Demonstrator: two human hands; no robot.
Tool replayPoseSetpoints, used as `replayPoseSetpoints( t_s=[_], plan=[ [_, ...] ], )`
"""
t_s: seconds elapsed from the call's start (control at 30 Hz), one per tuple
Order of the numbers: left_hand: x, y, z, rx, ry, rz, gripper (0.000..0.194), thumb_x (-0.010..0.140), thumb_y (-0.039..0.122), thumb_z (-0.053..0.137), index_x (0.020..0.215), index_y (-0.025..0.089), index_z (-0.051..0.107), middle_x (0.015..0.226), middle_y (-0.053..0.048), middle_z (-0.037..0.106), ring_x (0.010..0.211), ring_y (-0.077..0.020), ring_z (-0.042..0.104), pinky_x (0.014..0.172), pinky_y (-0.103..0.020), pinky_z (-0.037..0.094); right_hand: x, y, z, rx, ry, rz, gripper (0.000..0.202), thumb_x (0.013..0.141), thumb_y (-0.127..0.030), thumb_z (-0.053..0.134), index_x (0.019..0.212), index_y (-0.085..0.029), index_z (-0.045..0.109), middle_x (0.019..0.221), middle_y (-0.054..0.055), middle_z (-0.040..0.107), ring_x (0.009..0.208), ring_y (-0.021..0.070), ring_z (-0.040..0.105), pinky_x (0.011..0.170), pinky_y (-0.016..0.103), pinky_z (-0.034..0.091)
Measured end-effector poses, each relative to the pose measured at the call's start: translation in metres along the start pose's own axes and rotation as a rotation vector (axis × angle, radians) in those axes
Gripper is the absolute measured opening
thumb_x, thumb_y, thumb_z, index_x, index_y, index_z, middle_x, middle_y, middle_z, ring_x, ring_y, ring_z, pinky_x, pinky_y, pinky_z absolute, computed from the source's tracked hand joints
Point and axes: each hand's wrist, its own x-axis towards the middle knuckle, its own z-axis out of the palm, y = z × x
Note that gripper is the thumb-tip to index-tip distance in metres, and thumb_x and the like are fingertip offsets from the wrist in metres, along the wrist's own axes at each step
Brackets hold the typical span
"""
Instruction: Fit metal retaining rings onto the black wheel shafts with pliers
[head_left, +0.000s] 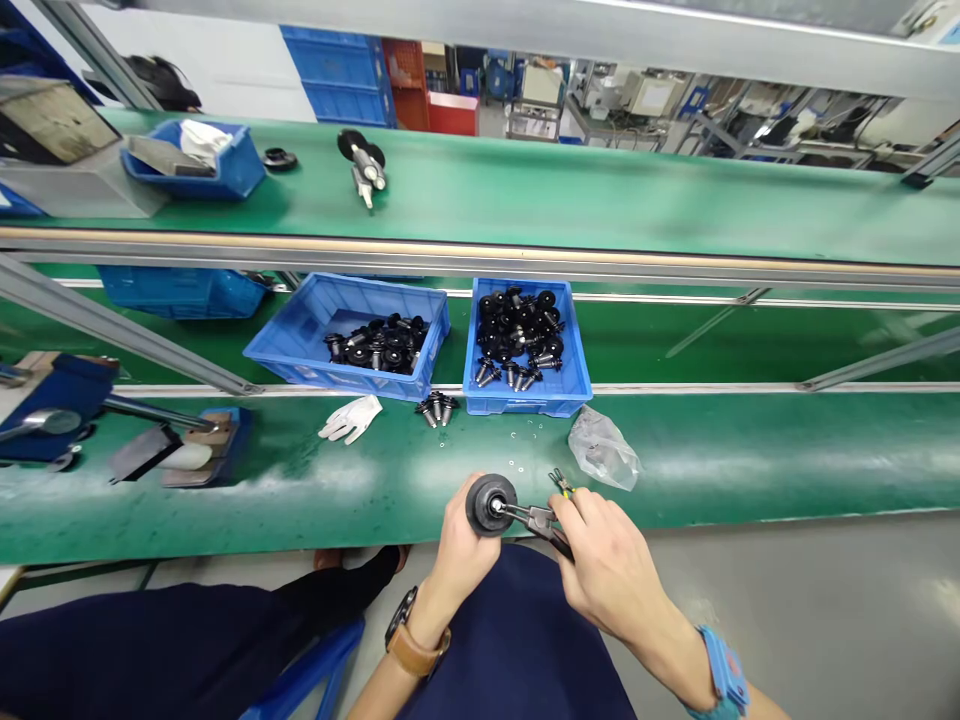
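My left hand (pixel 461 548) is wrapped round a black round part (pixel 491 505), whose disc end faces up with a small metal shaft at its centre. My right hand (pixel 607 560) grips dark-handled pliers (pixel 538 520), and their thin tips touch the shaft. A second small tool (pixel 561 483) with a yellow-green handle lies on the green bench (pixel 420 480) just beyond my right hand. Several tiny rings (pixel 512 463) are scattered beyond the black part. To their right sits a clear plastic bag (pixel 602 448).
Two blue bins (pixel 341 378) (pixel 529 404) hold many black parts. Between them lie several loose parts (pixel 437 408), with a white glove (pixel 351 419) to the left. A bench fixture (pixel 214 450) stands far left. A green shelf (pixel 600 200) runs above. Another person's dark-clothed legs (pixel 187 640) show lower left.
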Motion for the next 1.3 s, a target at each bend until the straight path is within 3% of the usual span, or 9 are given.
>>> replayPoseSetpoints(
  t_s=[0.4,0.7,1.0,1.3],
  plan=[
    [-0.004,0.0,-0.001,0.027,0.045,-0.01,0.021,0.081,0.003,0.05,0.089,0.018,0.061,0.085,-0.003,0.063,0.077,-0.0172,0.06,0.074,-0.029,0.051,0.0,-0.012,-0.001,-0.083,0.008,0.038,0.023,0.084,-0.014,0.053,0.105,-0.019,0.06,0.089,0.005,0.053,0.072,0.0201,0.041,0.068,0.033,0.03],
    [-0.003,0.006,-0.002,-0.033,0.02,-0.086,0.021,0.076,0.002,0.05,0.086,0.018,0.06,0.082,-0.002,0.06,0.075,-0.0162,0.058,0.072,-0.028,0.05,0.002,-0.015,-0.01,-0.086,-0.028,0.045,0.025,0.079,-0.01,0.054,0.102,-0.02,0.059,0.088,0.005,0.053,0.072,0.0199,0.043,0.067,0.034,0.029],
    [0.001,0.008,-0.004,-0.083,0.014,-0.069,0.028,0.074,-0.003,0.049,0.088,0.019,0.061,0.084,0.0,0.059,0.076,-0.0148,0.056,0.074,-0.026,0.048,0.004,-0.018,-0.013,-0.077,-0.049,0.069,0.02,0.076,-0.008,0.053,0.091,-0.021,0.055,0.081,0.003,0.051,0.071,0.0192,0.043,0.066,0.034,0.027],
    [0.002,0.006,-0.005,-0.046,0.019,-0.087,0.023,0.075,0.0,0.05,0.085,0.018,0.06,0.082,-0.001,0.059,0.075,-0.0157,0.057,0.072,-0.027,0.048,0.01,-0.018,-0.013,-0.119,-0.067,0.059,0.024,0.072,-0.006,0.053,0.089,-0.022,0.052,0.08,0.003,0.051,0.07,0.0195,0.045,0.065,0.034,0.028]
  ],
)
